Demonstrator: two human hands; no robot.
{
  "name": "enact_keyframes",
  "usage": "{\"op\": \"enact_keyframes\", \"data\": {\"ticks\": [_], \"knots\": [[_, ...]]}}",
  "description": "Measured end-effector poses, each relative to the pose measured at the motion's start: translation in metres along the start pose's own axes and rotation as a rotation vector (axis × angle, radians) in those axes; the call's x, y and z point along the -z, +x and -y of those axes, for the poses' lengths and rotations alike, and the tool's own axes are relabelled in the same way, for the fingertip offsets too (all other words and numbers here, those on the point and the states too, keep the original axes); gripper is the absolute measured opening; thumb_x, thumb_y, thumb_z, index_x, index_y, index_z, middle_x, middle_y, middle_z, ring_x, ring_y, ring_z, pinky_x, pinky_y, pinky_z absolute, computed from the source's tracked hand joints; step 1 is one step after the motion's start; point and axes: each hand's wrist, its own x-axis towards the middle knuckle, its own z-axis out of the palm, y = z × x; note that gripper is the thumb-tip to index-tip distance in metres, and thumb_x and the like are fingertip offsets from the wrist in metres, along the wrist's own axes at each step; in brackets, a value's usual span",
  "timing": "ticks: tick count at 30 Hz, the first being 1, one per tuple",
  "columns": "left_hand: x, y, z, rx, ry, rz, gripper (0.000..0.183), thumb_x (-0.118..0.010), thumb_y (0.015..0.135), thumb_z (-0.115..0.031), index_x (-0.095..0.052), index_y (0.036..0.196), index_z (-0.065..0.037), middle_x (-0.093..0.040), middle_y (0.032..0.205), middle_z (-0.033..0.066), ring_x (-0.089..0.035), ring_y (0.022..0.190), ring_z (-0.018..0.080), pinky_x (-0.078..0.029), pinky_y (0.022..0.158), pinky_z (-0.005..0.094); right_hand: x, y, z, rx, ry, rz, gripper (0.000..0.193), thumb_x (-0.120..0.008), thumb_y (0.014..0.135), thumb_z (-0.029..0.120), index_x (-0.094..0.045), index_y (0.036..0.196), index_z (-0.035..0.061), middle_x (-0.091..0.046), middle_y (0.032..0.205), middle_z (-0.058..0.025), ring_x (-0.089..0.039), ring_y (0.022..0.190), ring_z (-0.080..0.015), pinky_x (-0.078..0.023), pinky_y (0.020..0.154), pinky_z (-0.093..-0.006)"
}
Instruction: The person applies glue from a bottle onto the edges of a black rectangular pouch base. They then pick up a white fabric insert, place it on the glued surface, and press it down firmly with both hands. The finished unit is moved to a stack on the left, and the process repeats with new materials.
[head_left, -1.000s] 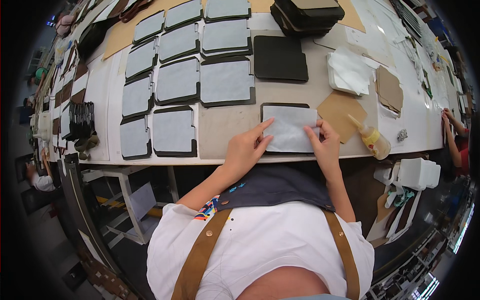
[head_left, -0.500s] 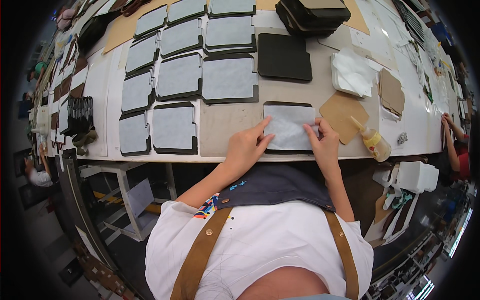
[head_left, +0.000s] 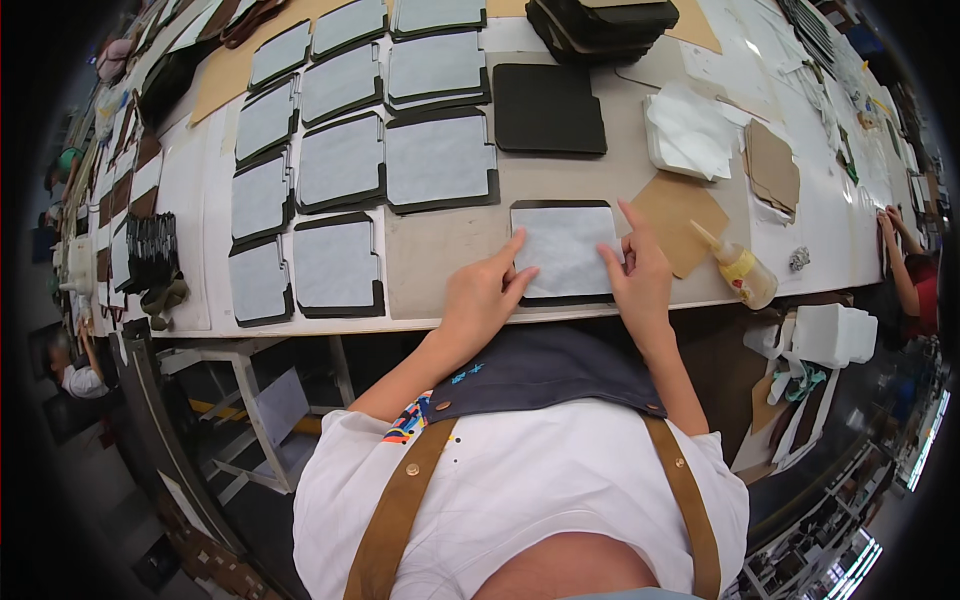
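Directly before me, a pale grey-white sheet (head_left: 565, 252) lies flat on a black panel (head_left: 560, 204), whose dark border shows along the far and near edges. My left hand (head_left: 485, 292) rests at the left side, index fingertip and thumb on the sheet's edge, the other fingers curled loosely. At the right side, the thumb of my right hand (head_left: 642, 280) touches the sheet while its index finger points away, lifted off. Neither hand grips anything. Beyond them lies a bare black panel (head_left: 548, 110).
Rows of sheet-covered black panels (head_left: 342, 162) fill the left. Behind stands a dark stack (head_left: 598, 32). To the right are white sheets (head_left: 688, 135), a tan card (head_left: 682, 222), brown pieces (head_left: 772, 170) and a yellowish glue bottle (head_left: 745, 275). Another person's arm (head_left: 905, 290) shows far right.
My right index finger has come off the sheet and straightened. The sheet's right side now lies flatter on the panel. My left hand stays at the left edge; the whole view has shifted slightly.
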Motion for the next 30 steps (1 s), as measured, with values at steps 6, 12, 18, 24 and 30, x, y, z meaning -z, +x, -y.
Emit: {"op": "enact_keyframes", "data": {"ticks": [6,12,18,24,30], "knots": [[0.001,0.001,-0.002,0.038,0.000,0.030,0.054,-0.075,0.092,-0.018,-0.059,0.142,-0.007,-0.058,0.068,0.0057,-0.055,0.055,0.0149,-0.047,0.057,0.0297,-0.002,-0.001,-0.008,0.158,-0.145,-0.001,0.028,-0.073,0.088,0.010,-0.070,0.115,0.0051,-0.065,0.080,-0.0077,-0.057,0.068,-0.0246,-0.043,0.070,-0.0386],[0.002,0.001,-0.004,0.046,0.011,0.030,0.053,-0.076,0.091,-0.017,-0.060,0.141,-0.007,-0.058,0.066,0.0052,-0.055,0.054,0.0143,-0.047,0.056,0.0293,-0.002,-0.001,-0.008,0.138,-0.153,0.006,0.025,-0.073,0.088,0.011,-0.071,0.112,0.0051,-0.066,0.080,-0.0077,-0.058,0.069,-0.0248,-0.042,0.069,-0.0392],[0.002,0.001,-0.003,0.017,0.029,0.013,0.053,-0.076,0.090,-0.017,-0.061,0.140,-0.007,-0.058,0.065,0.0057,-0.055,0.053,0.0159,-0.046,0.055,0.0301,-0.003,-0.001,-0.009,0.152,-0.154,-0.002,0.025,-0.074,0.087,0.010,-0.071,0.112,0.0043,-0.064,0.076,-0.0076,-0.058,0.070,-0.0249,-0.042,0.069,-0.0393],[0.014,0.003,-0.008,0.022,0.095,0.049,0.048,-0.074,0.093,-0.020,-0.063,0.139,-0.012,-0.056,0.061,0.0068,-0.054,0.052,0.0204,-0.045,0.055,0.0340,0.000,0.001,-0.006,0.108,-0.155,0.060,0.026,-0.075,0.086,0.011,-0.071,0.112,0.0050,-0.061,0.072,-0.0076,-0.057,0.068,-0.0250,-0.042,0.069,-0.0393],[0.022,0.014,-0.001,-0.025,0.163,-0.025,0.039,-0.070,0.094,-0.022,-0.067,0.133,-0.017,-0.058,0.074,0.0069,-0.059,0.065,0.0249,-0.048,0.062,0.0379,0.001,0.002,-0.004,0.090,-0.149,0.083,0.027,-0.076,0.086,0.013,-0.071,0.112,0.0056,-0.058,0.070,-0.0073,-0.056,0.066,-0.0249,-0.042,0.069,-0.0388]]}}
